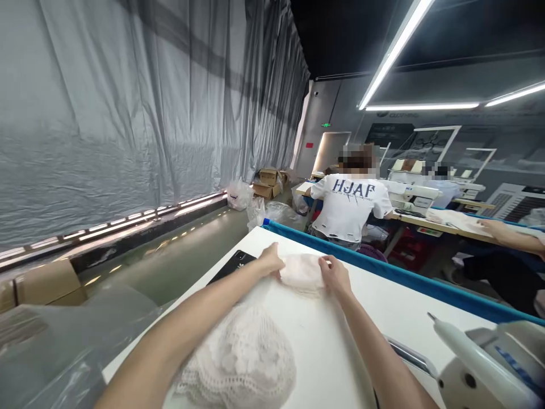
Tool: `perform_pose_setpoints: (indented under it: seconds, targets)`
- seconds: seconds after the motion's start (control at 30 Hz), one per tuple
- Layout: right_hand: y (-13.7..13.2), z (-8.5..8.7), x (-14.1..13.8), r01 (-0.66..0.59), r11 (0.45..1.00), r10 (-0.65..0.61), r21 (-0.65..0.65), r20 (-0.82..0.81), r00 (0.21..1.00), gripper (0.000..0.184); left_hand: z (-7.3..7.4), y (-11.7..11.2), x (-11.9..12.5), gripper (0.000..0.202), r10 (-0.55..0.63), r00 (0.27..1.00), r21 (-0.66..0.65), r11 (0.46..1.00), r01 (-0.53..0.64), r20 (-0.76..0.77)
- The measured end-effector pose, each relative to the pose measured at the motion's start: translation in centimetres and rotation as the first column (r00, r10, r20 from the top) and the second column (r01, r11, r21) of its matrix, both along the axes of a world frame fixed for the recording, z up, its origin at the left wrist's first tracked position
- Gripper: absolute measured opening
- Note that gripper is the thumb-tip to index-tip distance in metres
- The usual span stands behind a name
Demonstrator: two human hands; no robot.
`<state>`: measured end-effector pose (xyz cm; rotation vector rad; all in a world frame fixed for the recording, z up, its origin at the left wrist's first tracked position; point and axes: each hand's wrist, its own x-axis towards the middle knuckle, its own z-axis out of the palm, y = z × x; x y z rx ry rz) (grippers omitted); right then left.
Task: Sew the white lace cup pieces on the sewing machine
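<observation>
Both my hands grip a small piece of pale, off-white fabric point(303, 271) at the far part of the white table. My left hand point(271, 261) pinches its left edge, and my right hand point(335, 275) pinches its right edge. The cloth spans the gap between them, with a thin lacy edge showing along its lower side. Nearer to me, between my forearms, lies a heap of cream lace fabric point(244, 358). A black phone-like object point(232, 266) rests beside my left wrist, partly hidden by the forearm.
At the right front stands a white sewing machine point(481, 358). Blue cloth point(383, 264) runs along the table's far edge. Clear plastic point(85, 341) and a cardboard box point(46, 284) sit at left. A person in a white shirt point(351, 207) sits ahead; another person's arm point(515, 236) reaches in at right.
</observation>
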<state>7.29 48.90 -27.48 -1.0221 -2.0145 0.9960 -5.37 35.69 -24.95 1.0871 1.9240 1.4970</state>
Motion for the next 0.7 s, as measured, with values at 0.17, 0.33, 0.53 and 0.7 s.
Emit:
perform_pose_setpoints:
  seconds: [0.17,0.33,0.53,0.7]
  targets:
    - [0.4,-1.5,-0.3,0.160,0.981,-0.177,0.108,0.177,0.968,0.029,-0.5,-2.7,1.3,0.028,-0.029,0.964,-0.130,0.992,-0.006,-0.264]
    - [-4.8,-1.7,2.4,-0.005,0.959,-0.039,0.284,0.148,0.988,0.033,0.8,-11.2,4.6,0.017,-0.246,0.868,-0.215,0.962,0.167,-0.431]
    - [-14.4,-3.5,9.2,-0.504,0.814,0.438,0.289,0.265,0.859,0.030,-2.6,-16.4,7.8,0.002,-0.336,0.739,-0.253,0.940,0.227,-0.585]
    - [-16.9,-4.4,10.9,-0.575,0.800,0.521,0.174,0.276,0.808,0.038,-2.9,-16.8,8.8,0.012,-0.212,0.846,-0.072,0.976,0.203,-0.490]
